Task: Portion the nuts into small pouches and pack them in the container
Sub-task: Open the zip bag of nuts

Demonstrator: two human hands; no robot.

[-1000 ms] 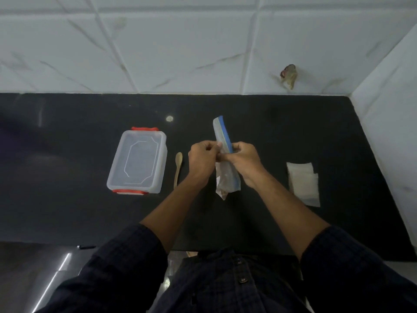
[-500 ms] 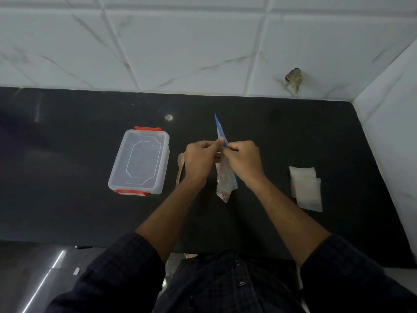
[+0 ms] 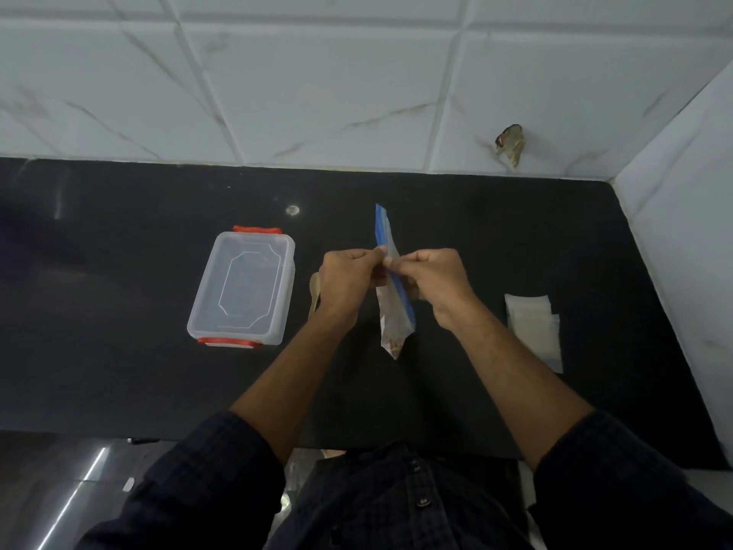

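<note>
A clear zip bag (image 3: pixel 392 311) with a blue seal strip hangs above the black counter, a few brown nuts gathered in its lower corner. My left hand (image 3: pixel 347 281) and my right hand (image 3: pixel 432 277) each pinch one side of the bag's blue top edge, fingertips nearly meeting. A clear plastic container (image 3: pixel 244 285) with red clips lies lid-on at the left. A wooden spoon (image 3: pixel 314 293) lies between the container and my left wrist, partly hidden. Small empty pouches (image 3: pixel 533 325) lie stacked at the right.
The black counter (image 3: pixel 119 351) ends at a white tiled wall (image 3: pixel 317 93) behind and a white side wall (image 3: pixel 682 232) on the right. A small brownish object (image 3: pixel 511 142) sticks to the back wall. A pale spot (image 3: pixel 292 210) marks the counter.
The bag has turned edge-on to the camera and my two hands have drawn slightly apart along its top edge. Everything on the counter stays where it was.
</note>
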